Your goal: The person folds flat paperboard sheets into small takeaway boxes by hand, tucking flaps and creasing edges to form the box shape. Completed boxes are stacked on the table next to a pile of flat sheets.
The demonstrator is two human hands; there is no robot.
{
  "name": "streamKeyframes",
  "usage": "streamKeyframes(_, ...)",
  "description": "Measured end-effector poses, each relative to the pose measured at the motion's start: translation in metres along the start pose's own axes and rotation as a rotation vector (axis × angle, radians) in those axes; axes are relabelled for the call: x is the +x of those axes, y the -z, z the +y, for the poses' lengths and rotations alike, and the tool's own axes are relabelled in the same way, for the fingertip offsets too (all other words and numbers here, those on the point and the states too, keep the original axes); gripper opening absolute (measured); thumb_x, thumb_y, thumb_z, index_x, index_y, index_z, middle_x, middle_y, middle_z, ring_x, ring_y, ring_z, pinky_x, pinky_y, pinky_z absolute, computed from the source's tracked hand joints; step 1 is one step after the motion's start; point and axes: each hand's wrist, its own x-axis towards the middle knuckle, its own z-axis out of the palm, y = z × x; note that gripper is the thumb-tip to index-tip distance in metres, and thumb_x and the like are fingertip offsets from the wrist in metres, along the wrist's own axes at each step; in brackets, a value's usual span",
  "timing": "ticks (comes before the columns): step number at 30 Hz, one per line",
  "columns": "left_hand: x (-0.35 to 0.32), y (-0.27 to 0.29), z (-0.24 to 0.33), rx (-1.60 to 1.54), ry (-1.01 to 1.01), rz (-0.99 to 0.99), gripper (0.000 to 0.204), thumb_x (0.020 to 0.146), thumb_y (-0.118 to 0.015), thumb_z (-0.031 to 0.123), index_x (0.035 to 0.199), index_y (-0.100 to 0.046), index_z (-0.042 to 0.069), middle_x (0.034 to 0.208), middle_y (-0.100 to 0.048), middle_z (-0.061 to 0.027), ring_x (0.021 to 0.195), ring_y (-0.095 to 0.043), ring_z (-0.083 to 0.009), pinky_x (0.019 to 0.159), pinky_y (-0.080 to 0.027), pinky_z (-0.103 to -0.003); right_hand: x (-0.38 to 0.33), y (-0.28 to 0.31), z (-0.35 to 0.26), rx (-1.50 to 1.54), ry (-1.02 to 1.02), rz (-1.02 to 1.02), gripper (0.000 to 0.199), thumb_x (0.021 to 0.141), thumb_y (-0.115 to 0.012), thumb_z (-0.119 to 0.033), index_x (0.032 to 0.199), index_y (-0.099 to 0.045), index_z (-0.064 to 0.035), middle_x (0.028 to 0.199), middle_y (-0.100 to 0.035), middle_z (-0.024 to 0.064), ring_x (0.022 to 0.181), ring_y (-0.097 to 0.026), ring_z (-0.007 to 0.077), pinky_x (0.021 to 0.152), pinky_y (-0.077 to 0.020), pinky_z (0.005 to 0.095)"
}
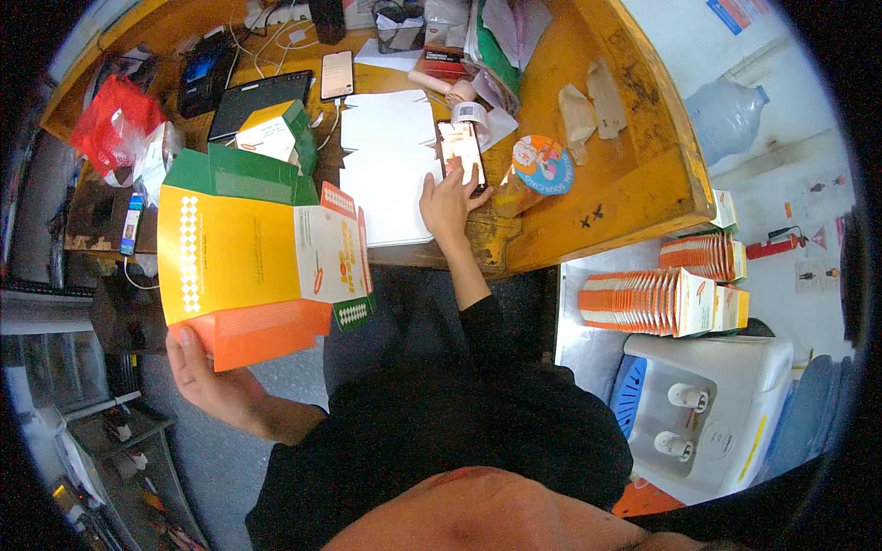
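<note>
My left hand [211, 381] pinches the lower corner of an unfolded carton [253, 248], yellow, green, white and orange, by its orange flap. The carton is opened out nearly flat in front of the desk's left part. My right hand [447, 204] reaches over the desk, fingers spread, with fingertips on a smartphone [459, 142] whose screen is lit. Beside that phone lie white sheets [386, 138] with notched edges. A folded box [273, 136] in similar colours sits behind the carton. Farther back, a second lit phone [337, 73] has a cable plugged in.
The yellow desk [634, 184] has a raised right side. A black tablet-like device [257, 101] and a red bag [115, 119] are at the left. A round sticker [542, 163] is near the right side. Rows of folded cartons [634, 303] stand right, above a water dispenser [717, 413].
</note>
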Motion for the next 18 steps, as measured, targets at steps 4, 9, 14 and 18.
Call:
streamKeyframes(4,-0.003,-0.009,-0.008,0.028,0.042,0.025,0.023,0.1,-0.056,0.017,0.108,-0.058,-0.004,0.099,-0.066,-0.0111,0.088,-0.063,-0.0129,0.077,-0.051,-0.025,-0.009,0.044,-0.043,0.588,0.054,-0.057,0.038,0.097,-0.054,-0.021,0.127,-0.047,0.0017,0.13,-0.052,0.0199,0.123,-0.047,0.0337,0.105,-0.0318,0.046)
streamKeyframes(9,-0.014,-0.029,-0.022,-0.029,0.072,-0.091,0.018,0.098,-0.058,0.011,0.11,-0.054,-0.002,0.1,-0.065,-0.0119,0.087,-0.065,-0.0141,0.076,-0.053,-0.026,-0.068,0.119,-0.102,0.914,0.747,-0.41,0.057,0.08,-0.075,-0.025,0.13,-0.051,-0.0101,0.141,-0.046,0.0195,0.135,-0.042,0.0385,0.108,-0.0367,0.0508)
streamKeyframes(14,-0.029,-0.035,-0.026,-0.122,0.126,-0.151,0.015,0.095,-0.061,0.008,0.106,-0.054,0.0,0.095,-0.067,-0.012,0.084,-0.065,-0.0142,0.076,-0.054,-0.027,-0.065,0.127,-0.12,0.923,0.693,-0.156,0.046,0.076,-0.074,-0.007,0.119,-0.061,-0.0084,0.13,-0.059,0.0186,0.121,-0.058,0.037,0.097,-0.0514,0.0439)
streamKeyframes(18,-0.026,-0.026,-0.031,0.023,0.024,-0.063,0.013,0.095,-0.062,0.008,0.103,-0.055,0.0,0.093,-0.066,-0.012,0.083,-0.064,-0.0138,0.076,-0.053,-0.028,-0.046,0.118,-0.081,0.945,0.687,-0.255,0.039,0.082,-0.072,-0.015,0.118,-0.061,-0.0031,0.122,-0.063,0.0193,0.117,-0.06,0.0364,0.098,-0.0485,0.0435)
